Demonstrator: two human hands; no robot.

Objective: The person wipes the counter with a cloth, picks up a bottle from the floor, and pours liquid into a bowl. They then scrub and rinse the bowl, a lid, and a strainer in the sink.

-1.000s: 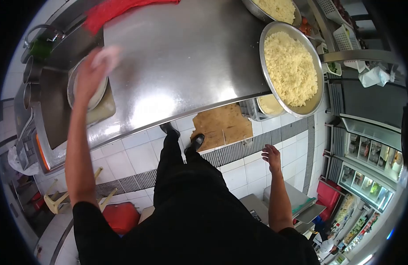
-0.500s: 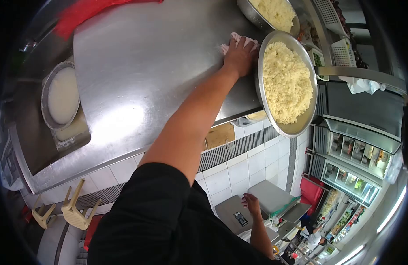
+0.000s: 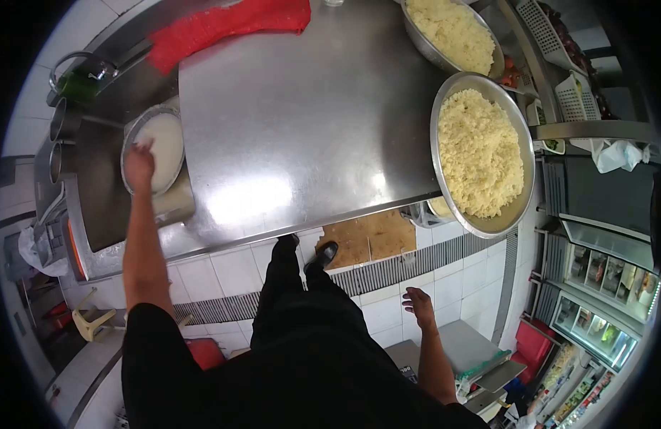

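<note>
My left hand (image 3: pixel 139 169) is over the left side of a round tub of cloudy white liquid (image 3: pixel 166 146), which stands in the sink. Its fingers are blurred, with a pale patch at their tips, and I cannot tell whether they hold a cloth. Low on the right, my right hand (image 3: pixel 419 309) hangs in the air beside my body, fingers loosely apart and nothing in them. At the counter's right end sits a large metal bowl (image 3: pixel 439 154) heaped with pale yellow, crumbly food (image 3: pixel 480 154). A second metal bowl (image 3: pixel 423 44) with similar food stands behind it.
A steel counter (image 3: pixel 294 121) runs between sink and bowls. Red mesh-like material (image 3: pixel 230 30) lies along its back edge. A faucet (image 3: pixel 84 64) rises behind the sink (image 3: pixel 94 207). White baskets (image 3: pixel 577 96) sit on the right. Brown cardboard (image 3: pixel 366 239) lies on the floor near my shoes.
My left hand has swung from the pink cloth beside the large bowl leftward to the tub. The cloth no longer lies on the counter. My right hand still hangs low.
</note>
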